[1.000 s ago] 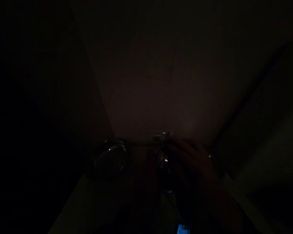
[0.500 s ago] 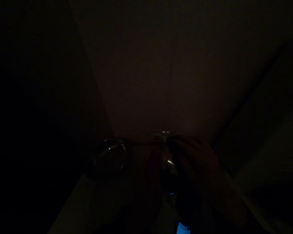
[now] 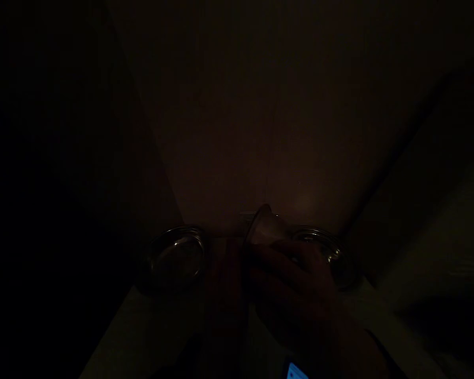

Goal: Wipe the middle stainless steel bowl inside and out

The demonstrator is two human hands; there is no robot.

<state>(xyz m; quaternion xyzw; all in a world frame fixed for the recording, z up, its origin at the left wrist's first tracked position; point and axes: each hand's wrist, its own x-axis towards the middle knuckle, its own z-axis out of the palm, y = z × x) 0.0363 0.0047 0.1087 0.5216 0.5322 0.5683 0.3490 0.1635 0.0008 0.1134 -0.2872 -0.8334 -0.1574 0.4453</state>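
The picture is very dark, so details are faint. My right hand [image 3: 288, 279] is closed round a bowl-like vessel [image 3: 266, 229] with a round rim, held tilted on its side in front of the wall. Its exact kind is hard to make out. My left hand [image 3: 229, 276] is just left of the vessel; its fingers are lost in shadow, and whether it touches the vessel does not show. A shiny round metal dish [image 3: 177, 258] rests to the left of my hands. A second shiny dish [image 3: 335, 258] stands to the right, partly behind my right hand.
A pale surface [image 3: 114, 331] carries the dishes and runs up to a wall [image 3: 221, 158]. A wall plate [image 3: 247, 215] is partly covered by the vessel. At the bottom edge a small screen [image 3: 296, 371] glows blue. Dark side panels stand left and right.
My right hand has moved left and lower, bringing the tilted vessel's rim into view. The right dish now shows behind it. My left hand has shifted slightly left.
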